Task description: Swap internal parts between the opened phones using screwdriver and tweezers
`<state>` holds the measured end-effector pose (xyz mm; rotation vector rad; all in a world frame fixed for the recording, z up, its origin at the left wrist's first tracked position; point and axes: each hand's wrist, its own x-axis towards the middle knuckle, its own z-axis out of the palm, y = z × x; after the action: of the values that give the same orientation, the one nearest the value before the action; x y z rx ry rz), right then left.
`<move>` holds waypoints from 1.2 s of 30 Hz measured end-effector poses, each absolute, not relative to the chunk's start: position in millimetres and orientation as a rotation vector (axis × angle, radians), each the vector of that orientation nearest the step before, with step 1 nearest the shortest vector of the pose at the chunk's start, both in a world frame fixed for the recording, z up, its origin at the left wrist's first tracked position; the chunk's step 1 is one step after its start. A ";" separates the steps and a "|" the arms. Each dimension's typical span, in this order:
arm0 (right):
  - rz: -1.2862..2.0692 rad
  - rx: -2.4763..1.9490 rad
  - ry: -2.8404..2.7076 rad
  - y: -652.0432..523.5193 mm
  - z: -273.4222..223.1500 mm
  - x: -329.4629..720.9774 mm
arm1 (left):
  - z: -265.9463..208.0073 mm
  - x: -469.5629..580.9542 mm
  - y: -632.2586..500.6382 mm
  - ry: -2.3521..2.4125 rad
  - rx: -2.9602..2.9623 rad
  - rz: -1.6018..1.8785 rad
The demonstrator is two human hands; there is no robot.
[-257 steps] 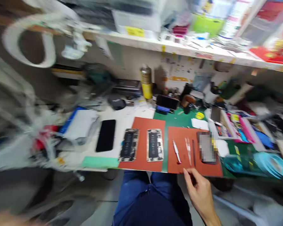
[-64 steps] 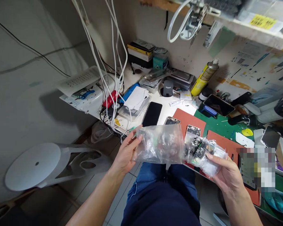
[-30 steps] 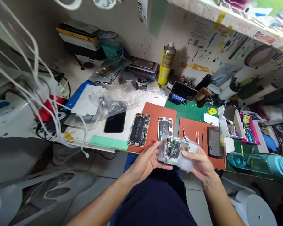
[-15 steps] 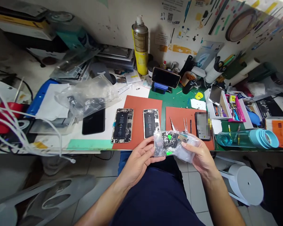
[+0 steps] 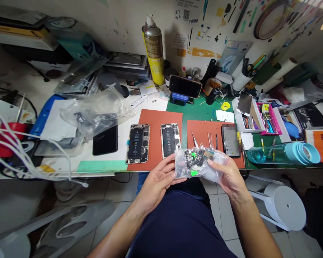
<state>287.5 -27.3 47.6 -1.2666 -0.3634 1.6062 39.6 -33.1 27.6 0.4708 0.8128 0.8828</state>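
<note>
Parts bag [image 5: 194, 162] spans both hands: right hand [image 5: 230, 177] pinching one end, left hand [image 5: 159, 179] lightly holding the other. I'd call it a look-over; opening it would want a firmer left pinch, clear of the opened phone [image 5: 170, 138] beyond those fingers.

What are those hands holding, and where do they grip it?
A clear bag of small parts: left hand at its left end, right hand at its right.

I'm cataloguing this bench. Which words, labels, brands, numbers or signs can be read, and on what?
Words: none clear.
Apple logo: battery of left opened phone.
QR code: wall; handwriting around it unclear.
Too small or blurred: battery print, spray can label, other wall text.
Held bag: nothing readable.
</note>
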 end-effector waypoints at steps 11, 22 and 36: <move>1.703 -1.230 -0.440 -24.5 53.2 276.2 | 25.6 38.9 -27.1 0.863 0.711 0.872; 1.694 -1.296 -0.424 -20.1 57.9 280.1 | 20.9 39.2 -27.8 1.038 0.732 0.898; 1.639 -1.383 -0.566 -44.1 50.3 275.0 | 11.0 73.0 -46.7 1.113 0.772 0.979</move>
<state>275.0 -44.1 50.3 -1.3830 -0.5655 1.6386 73.0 -46.7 11.0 0.7721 1.1125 0.9787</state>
